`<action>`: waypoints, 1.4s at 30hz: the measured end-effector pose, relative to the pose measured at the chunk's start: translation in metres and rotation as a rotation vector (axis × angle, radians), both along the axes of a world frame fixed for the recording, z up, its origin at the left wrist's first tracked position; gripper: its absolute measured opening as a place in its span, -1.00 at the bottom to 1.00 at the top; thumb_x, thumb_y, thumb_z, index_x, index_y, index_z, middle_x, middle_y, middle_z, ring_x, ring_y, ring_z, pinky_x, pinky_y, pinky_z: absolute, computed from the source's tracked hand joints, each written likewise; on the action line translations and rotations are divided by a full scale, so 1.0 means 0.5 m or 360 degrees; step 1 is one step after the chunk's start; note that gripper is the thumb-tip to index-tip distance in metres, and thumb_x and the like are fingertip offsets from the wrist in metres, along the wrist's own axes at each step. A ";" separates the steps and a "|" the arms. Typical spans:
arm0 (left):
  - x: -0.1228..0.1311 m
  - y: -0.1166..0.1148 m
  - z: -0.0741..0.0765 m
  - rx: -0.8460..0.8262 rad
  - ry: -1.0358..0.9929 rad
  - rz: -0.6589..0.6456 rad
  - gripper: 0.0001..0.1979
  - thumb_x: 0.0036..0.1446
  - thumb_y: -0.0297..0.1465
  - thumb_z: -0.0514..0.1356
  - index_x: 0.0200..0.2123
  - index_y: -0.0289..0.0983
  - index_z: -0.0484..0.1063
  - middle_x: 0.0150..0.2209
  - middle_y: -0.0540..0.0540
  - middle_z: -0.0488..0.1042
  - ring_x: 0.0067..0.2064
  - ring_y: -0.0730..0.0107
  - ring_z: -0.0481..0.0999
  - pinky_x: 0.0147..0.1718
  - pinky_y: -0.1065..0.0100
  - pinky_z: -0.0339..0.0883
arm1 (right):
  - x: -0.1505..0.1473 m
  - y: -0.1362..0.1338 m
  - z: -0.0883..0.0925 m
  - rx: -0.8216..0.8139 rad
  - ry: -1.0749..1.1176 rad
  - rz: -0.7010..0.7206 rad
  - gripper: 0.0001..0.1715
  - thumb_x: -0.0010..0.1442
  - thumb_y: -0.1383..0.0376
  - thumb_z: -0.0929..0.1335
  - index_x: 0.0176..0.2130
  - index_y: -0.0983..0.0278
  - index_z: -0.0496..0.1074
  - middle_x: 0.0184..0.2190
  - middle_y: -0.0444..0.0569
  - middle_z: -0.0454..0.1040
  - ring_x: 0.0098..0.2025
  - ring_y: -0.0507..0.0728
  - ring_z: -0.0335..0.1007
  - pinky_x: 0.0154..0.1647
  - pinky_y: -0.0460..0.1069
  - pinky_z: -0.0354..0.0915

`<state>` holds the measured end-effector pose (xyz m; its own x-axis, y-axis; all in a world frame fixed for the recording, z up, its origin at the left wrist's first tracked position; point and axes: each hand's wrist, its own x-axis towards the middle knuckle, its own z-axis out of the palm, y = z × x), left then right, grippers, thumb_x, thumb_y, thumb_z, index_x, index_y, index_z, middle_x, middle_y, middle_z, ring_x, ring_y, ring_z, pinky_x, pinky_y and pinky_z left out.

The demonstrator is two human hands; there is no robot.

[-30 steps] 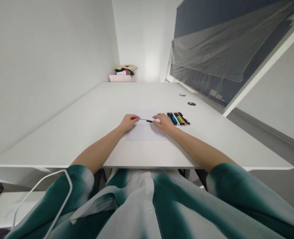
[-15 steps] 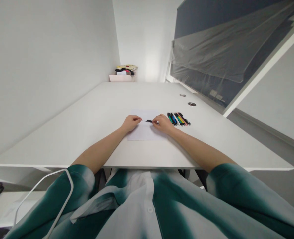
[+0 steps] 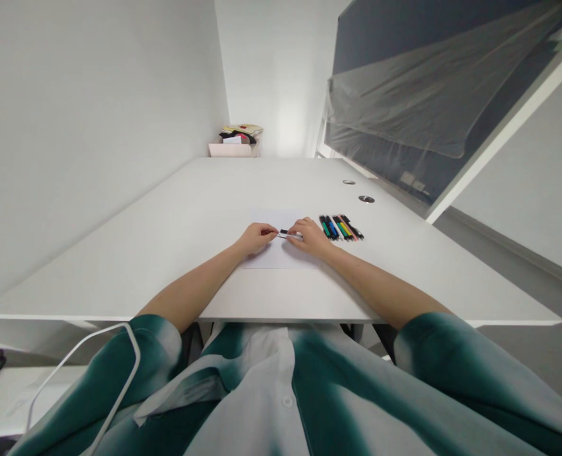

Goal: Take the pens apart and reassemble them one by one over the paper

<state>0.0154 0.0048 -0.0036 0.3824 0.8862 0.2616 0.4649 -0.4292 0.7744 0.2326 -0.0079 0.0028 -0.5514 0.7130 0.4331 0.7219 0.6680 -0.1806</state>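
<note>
Over a sheet of white paper (image 3: 281,258) my two hands meet at a small pen (image 3: 284,234) with white and black parts. My right hand (image 3: 308,235) is closed around it, and a white barrel runs between its fingers. A short black piece (image 3: 284,231) lies just beyond the white part. Thumb and fingertips of my left hand (image 3: 258,238) are pinched together at the pen's left end; what they hold there is too small to make out. Several pens (image 3: 340,227) with green, blue, yellow, pink and black parts lie in a row beside my right hand.
The white table (image 3: 176,278) stretches away to a light box (image 3: 230,149) of folded things at the far end. Two round metal inserts (image 3: 367,199) are set in the tabletop on the right. A plastic-draped dark panel (image 3: 399,107) leans beyond them.
My left hand has moved right, up to the pen in my right hand. The thin tip seen sticking out to the left before is now mostly hidden, and the white barrel shows.
</note>
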 end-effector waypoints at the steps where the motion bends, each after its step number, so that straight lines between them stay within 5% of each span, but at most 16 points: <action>1: 0.003 -0.003 0.001 -0.0011 -0.0022 -0.0029 -0.73 0.06 -0.32 0.22 -0.25 -0.34 0.62 -0.32 -0.12 0.62 -0.30 0.30 0.53 -0.22 0.31 0.37 | -0.002 -0.001 0.000 0.0013 0.0034 0.0054 -0.74 0.25 0.21 0.34 -0.19 0.30 0.57 -0.24 0.09 0.53 -0.14 0.21 0.34 -0.02 0.08 0.17; 17: 0.017 -0.011 0.002 -0.0068 -0.0090 -0.0102 -0.70 0.07 -0.27 0.24 -0.21 -0.34 0.61 -0.30 -0.13 0.63 -0.29 0.30 0.53 -0.22 0.31 0.37 | -0.013 -0.002 -0.002 0.0019 0.0017 0.0113 -0.78 0.24 0.30 0.31 -0.26 0.29 0.56 -0.30 0.07 0.55 -0.16 0.19 0.34 -0.06 0.06 0.16; 25: -0.012 -0.002 0.004 0.0254 0.0358 0.0223 -0.73 0.11 -0.38 0.15 -0.14 -0.27 0.56 -0.33 -0.11 0.59 -0.29 0.27 0.51 -0.15 0.28 0.35 | -0.009 -0.009 -0.001 -0.0040 -0.0147 0.0018 -0.81 0.18 0.31 0.35 -0.29 0.31 0.59 -0.29 0.08 0.54 -0.18 0.20 0.33 -0.09 0.04 0.16; 31: -0.025 0.000 0.005 0.0391 0.0585 0.0147 -0.87 0.07 -0.37 0.18 -0.35 -0.26 0.53 -0.34 -0.16 0.55 -0.26 0.18 0.49 -0.14 0.22 0.33 | -0.009 -0.012 0.001 -0.0040 -0.0206 -0.0001 -0.77 0.21 0.29 0.35 -0.27 0.30 0.62 -0.27 0.09 0.52 -0.17 0.22 0.32 -0.08 0.05 0.18; 42: -0.018 -0.001 -0.006 0.0446 0.0785 0.0043 -0.77 0.08 -0.42 0.14 -0.23 -0.27 0.57 -0.29 -0.17 0.55 -0.21 0.17 0.50 -0.09 0.22 0.34 | -0.012 -0.011 -0.003 -0.0059 -0.0213 0.0009 -0.77 0.22 0.30 0.34 -0.26 0.31 0.61 -0.26 0.09 0.52 -0.18 0.20 0.33 -0.10 0.04 0.20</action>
